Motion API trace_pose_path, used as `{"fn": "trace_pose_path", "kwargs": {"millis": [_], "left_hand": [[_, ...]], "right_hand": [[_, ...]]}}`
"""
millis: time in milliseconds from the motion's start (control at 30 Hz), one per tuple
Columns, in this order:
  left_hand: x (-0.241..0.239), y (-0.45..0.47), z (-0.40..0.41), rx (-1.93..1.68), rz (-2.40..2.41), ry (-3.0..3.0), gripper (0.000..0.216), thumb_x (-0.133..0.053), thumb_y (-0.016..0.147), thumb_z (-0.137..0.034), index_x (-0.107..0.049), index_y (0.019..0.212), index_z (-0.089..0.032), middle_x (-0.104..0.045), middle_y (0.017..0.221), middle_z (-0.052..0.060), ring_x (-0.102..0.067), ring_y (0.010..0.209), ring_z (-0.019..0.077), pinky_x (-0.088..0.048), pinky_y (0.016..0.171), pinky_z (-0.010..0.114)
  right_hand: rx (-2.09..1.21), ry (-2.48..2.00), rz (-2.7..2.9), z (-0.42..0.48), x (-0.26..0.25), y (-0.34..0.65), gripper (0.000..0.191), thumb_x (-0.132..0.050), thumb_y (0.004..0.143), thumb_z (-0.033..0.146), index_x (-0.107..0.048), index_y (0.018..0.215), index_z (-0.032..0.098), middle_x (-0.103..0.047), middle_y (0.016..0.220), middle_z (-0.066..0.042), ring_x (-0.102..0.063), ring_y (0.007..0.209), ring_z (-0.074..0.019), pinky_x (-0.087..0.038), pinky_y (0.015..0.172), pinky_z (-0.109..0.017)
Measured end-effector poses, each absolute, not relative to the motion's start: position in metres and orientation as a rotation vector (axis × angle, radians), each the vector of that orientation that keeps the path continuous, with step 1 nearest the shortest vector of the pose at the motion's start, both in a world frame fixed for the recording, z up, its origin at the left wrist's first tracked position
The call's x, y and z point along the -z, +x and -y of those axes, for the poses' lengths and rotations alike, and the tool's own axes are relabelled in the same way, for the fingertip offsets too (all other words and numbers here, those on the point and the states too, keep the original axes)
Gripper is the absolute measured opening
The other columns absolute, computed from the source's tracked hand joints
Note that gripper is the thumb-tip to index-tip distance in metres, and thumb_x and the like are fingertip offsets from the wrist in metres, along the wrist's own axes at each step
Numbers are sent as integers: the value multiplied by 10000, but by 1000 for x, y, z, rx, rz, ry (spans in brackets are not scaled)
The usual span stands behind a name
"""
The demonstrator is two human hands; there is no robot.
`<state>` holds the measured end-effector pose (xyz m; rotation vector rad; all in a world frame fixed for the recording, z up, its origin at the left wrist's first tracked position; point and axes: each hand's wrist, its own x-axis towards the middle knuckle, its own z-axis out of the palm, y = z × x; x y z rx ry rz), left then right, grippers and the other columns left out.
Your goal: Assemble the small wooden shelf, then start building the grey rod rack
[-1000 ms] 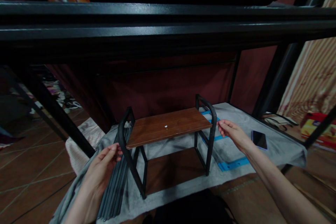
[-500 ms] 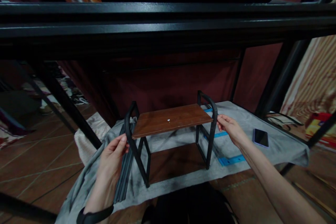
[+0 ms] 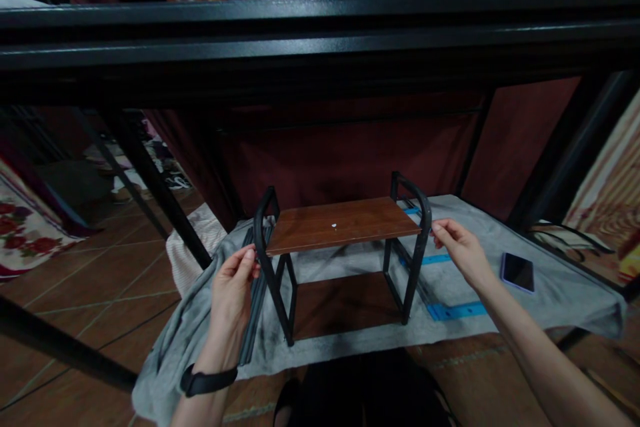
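Observation:
A small two-tier shelf rack with black tubular side frames stands upright on a grey cloth [image 3: 560,313]. Its upper brown board [image 3: 300,230] carries a tiny white piece [image 3: 334,225]; the lower board [image 3: 345,303] sits near the cloth. My left hand [image 3: 233,287] is closed in a pinch against the outer side of the left frame [image 3: 267,267], level with the upper board. On the opposite side, my right hand [image 3: 465,250] pinches at the outside of the right frame [image 3: 424,233]. Whatever small thing lies between the fingers of either hand is hidden.
Dark rods [image 3: 254,320] lie left of the rack, partly behind my left hand. Blue strips [image 3: 457,310] and a phone [image 3: 518,272] lie on the right. A black metal beam [image 3: 320,43] crosses overhead, with black legs on both sides.
The view has shifted, so the rack and both hands appear farther right. Both hands stay pinched at the rack's outer sides, with only slight finger movement.

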<state>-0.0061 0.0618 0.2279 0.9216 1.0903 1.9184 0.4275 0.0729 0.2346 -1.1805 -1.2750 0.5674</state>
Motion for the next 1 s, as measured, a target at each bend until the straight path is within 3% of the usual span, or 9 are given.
{"fn": "trace_pose_path", "kwargs": {"millis": [200,500,733,1000], "left_hand": [[-240,-3,-63,-1906,-1090,906,390,-899,512,-360,-703,769,-142,-606,620,-38,-481,528,52,-376,507,164],[-228,-5,-61,-1937,-1093,903,392,-879,561,-360,-714,851,-154,-655,743,-25,-500,577,52,-395,545,180],[-238,-2,-64,-1931,-1141,916,398,-887,514,-366,-705,790,-144,-610,628,-40,-472,534,62,-362,519,199],[-232,-1,-62,-1962,-1136,877,419,-892,484,-340,-706,806,-147,-652,703,-23,-509,566,68,-389,532,205]], "right_hand": [[-687,-1133,1251,-78,-234,426,409,-701,729,623,-613,725,223,-571,635,6,-497,570,-133,-426,545,-272],[-629,-1158,1261,-73,-233,428,406,-695,738,619,-637,776,219,-594,670,0,-502,572,-130,-437,542,-271],[-684,-1110,1255,-79,-241,422,405,-689,730,618,-598,732,223,-535,627,20,-487,556,-123,-433,522,-260],[-620,-1116,1271,-74,-235,422,376,-685,753,593,-617,786,225,-549,649,15,-489,568,-128,-435,546,-272]]}}
